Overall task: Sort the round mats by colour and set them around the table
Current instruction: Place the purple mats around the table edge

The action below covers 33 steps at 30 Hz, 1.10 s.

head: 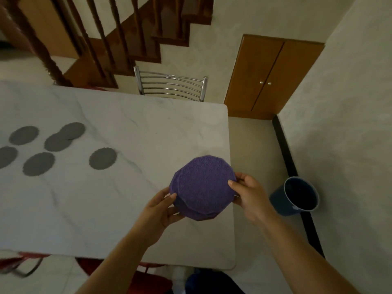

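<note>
Showing lacy embossed tops, purple mats [202, 183] sit unevenly stacked.

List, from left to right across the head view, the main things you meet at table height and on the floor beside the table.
Grey mats → left hand → purple mats → right hand → blue bucket on the floor.

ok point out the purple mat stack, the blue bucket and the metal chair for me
purple mat stack [202, 185]: head view, middle of the top mat's patterned face.
blue bucket [279, 201]: head view, outer wall on its left side.
metal chair [170, 85]: head view, middle of the slatted chrome backrest.
</note>
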### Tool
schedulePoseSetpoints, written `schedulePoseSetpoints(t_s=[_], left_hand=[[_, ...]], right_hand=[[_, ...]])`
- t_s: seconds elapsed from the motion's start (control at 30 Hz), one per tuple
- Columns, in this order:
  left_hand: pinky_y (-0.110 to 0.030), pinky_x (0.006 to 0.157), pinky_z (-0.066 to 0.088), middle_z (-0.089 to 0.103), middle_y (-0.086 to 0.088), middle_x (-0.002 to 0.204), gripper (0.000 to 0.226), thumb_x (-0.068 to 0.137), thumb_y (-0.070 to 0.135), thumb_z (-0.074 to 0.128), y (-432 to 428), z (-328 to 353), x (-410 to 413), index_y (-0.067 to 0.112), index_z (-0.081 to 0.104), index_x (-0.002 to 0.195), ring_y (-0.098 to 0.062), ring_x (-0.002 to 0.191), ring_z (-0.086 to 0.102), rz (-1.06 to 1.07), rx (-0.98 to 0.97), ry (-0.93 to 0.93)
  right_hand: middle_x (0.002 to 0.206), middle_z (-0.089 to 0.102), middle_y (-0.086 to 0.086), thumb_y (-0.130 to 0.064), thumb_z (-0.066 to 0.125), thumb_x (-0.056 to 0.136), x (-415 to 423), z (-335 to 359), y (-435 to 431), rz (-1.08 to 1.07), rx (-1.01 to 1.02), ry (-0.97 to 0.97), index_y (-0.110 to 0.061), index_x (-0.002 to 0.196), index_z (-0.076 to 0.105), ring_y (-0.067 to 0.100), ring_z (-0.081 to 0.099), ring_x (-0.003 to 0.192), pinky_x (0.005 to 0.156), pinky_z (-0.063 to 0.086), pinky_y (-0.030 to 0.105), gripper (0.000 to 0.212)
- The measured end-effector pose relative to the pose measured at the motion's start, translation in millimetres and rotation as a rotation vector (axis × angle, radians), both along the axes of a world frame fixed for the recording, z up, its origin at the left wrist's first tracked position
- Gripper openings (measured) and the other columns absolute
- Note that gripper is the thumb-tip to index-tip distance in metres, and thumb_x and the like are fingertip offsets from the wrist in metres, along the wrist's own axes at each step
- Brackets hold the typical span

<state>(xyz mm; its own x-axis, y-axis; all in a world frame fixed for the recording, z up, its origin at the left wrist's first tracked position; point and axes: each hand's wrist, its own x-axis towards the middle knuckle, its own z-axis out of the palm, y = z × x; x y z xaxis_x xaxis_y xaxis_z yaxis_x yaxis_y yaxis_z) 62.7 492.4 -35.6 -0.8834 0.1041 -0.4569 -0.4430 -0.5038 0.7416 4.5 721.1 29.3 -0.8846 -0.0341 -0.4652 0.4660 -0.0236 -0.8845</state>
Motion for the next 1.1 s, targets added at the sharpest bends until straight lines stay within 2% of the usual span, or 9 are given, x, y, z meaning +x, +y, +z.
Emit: schedulePoseSetpoints(t_s=[0.13, 0.27, 0.33, 0.53, 0.73, 0.9, 1.0, 1.03, 1.1], left_hand=[[-0.038, 0.073, 0.059, 0.071, -0.012, 0.114, 0.039, 0.086, 0.016, 0.057, 3.4, -5.5, -3.7, 0.011, 0.056, 0.125, -0.032, 0.100, 0.069, 0.060, 0.003, 0.014], [-0.037, 0.069, 0.060, 0.073, -0.011, 0.107, 0.037, 0.083, 0.012, 0.057, -12.4, -9.6, -8.2, 0.012, 0.058, 0.120, -0.030, 0.092, 0.072, 0.181, -0.008, 0.015], [-0.037, 0.067, 0.061, 0.074, -0.010, 0.104, 0.031, 0.087, 0.008, 0.054, -27.0, -12.2, -9.4, 0.012, 0.059, 0.117, -0.027, 0.086, 0.073, 0.253, -0.005, -0.009], [-0.036, 0.068, 0.062, 0.075, -0.006, 0.101, 0.027, 0.096, 0.000, 0.042, -73.1, -13.4, -12.9, 0.013, 0.060, 0.112, -0.023, 0.082, 0.074, 0.366, -0.012, -0.040], [-0.038, 0.070, 0.061, 0.074, -0.005, 0.103, 0.028, 0.084, 0.008, 0.055, -83.5, -13.4, -17.1, 0.016, 0.064, 0.109, -0.023, 0.086, 0.073, 0.396, -0.024, -0.029], [-0.041, 0.073, 0.061, 0.073, -0.007, 0.107, 0.030, 0.082, 0.009, 0.057, -77.8, -20.6, -9.5, 0.018, 0.068, 0.108, -0.026, 0.089, 0.072, 0.410, 0.000, -0.046], [-0.039, 0.070, 0.061, 0.073, -0.008, 0.106, 0.030, 0.082, 0.009, 0.057, -73.4, -22.5, -3.4, 0.018, 0.067, 0.109, -0.026, 0.088, 0.073, 0.417, 0.008, -0.060], [-0.039, 0.070, 0.061, 0.073, -0.008, 0.107, 0.031, 0.082, 0.009, 0.057, -72.1, -22.4, -1.2, 0.018, 0.066, 0.110, -0.026, 0.088, 0.073, 0.416, 0.009, -0.060], [-0.039, 0.071, 0.061, 0.073, -0.007, 0.108, 0.032, 0.082, 0.009, 0.057, -70.1, -21.6, 2.4, 0.017, 0.065, 0.112, -0.026, 0.089, 0.072, 0.405, 0.011, -0.052]], right_hand=[[0.104, 0.064, 0.007, -0.007, 0.051, 0.093, -18.6, -6.1, 4.8, 0.062, 0.034, -0.001, -0.010, 0.105, 0.053, 0.017, 0.065, 0.090, 0.060, 0.054, 0.024, 0.013], [0.107, 0.066, 0.011, -0.008, 0.058, 0.089, -40.3, -11.0, 6.3, 0.060, 0.127, 0.021, -0.004, 0.112, 0.053, 0.022, 0.066, 0.091, 0.066, 0.056, 0.028, 0.024], [0.105, 0.067, 0.011, -0.007, 0.059, 0.089, -54.3, -13.6, 7.7, 0.007, 0.078, -0.011, -0.004, 0.113, 0.054, 0.025, 0.067, 0.089, 0.066, 0.058, 0.030, 0.025], [0.096, 0.066, 0.007, 0.001, 0.054, 0.089, -107.0, -43.8, -1.9, -0.260, -0.089, -0.055, -0.011, 0.091, 0.059, 0.017, 0.066, 0.075, 0.052, 0.057, 0.023, 0.013], [0.123, 0.058, 0.025, 0.005, 0.053, 0.089, -145.3, -105.7, -21.8, -0.343, -0.079, -0.213, 0.006, 0.120, 0.053, 0.020, 0.061, 0.072, 0.051, 0.056, 0.027, 0.032], [0.117, 0.061, 0.021, 0.004, 0.058, 0.085, -148.4, -136.9, -21.7, -0.335, 0.105, -0.325, 0.006, 0.115, 0.057, 0.038, 0.061, 0.104, 0.073, 0.053, 0.040, 0.030], [0.094, 0.058, 0.021, 0.006, 0.059, 0.082, -146.7, -139.5, -16.2, -0.249, 0.275, -0.300, 0.001, 0.087, 0.060, 0.030, 0.061, 0.073, 0.064, 0.053, 0.041, 0.007], [0.091, 0.058, 0.021, 0.005, 0.058, 0.081, -145.7, -139.9, -13.5, -0.210, 0.350, -0.280, 0.001, 0.086, 0.061, 0.028, 0.060, 0.067, 0.066, 0.053, 0.043, 0.007], [0.096, 0.063, 0.021, -0.002, 0.061, 0.079, -142.9, -139.1, -6.9, -0.113, 0.535, -0.229, -0.001, 0.106, 0.062, 0.030, 0.064, 0.080, 0.079, 0.052, 0.046, 0.028]])
